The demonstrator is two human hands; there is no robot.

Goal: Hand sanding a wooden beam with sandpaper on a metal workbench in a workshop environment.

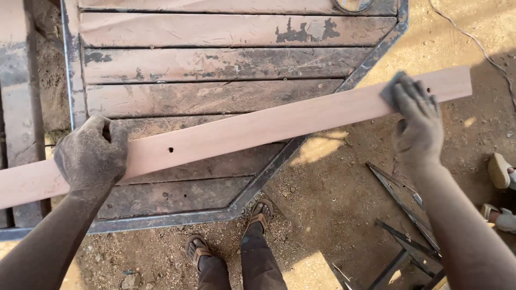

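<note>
Worn grey wooden-plank table with angled steel frame (215, 64) carried long pale pink wooden board (258, 126), laid diagonally, overhanging both edges.

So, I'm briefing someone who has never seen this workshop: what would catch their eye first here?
A long pale plank runs slantwise across the middle, over a worn slatted table. The dusty left hand clamps it near its left end, while the right hand presses a grey pad on it near the right end. Below, sandalled feet stand on sandy ground.
</note>
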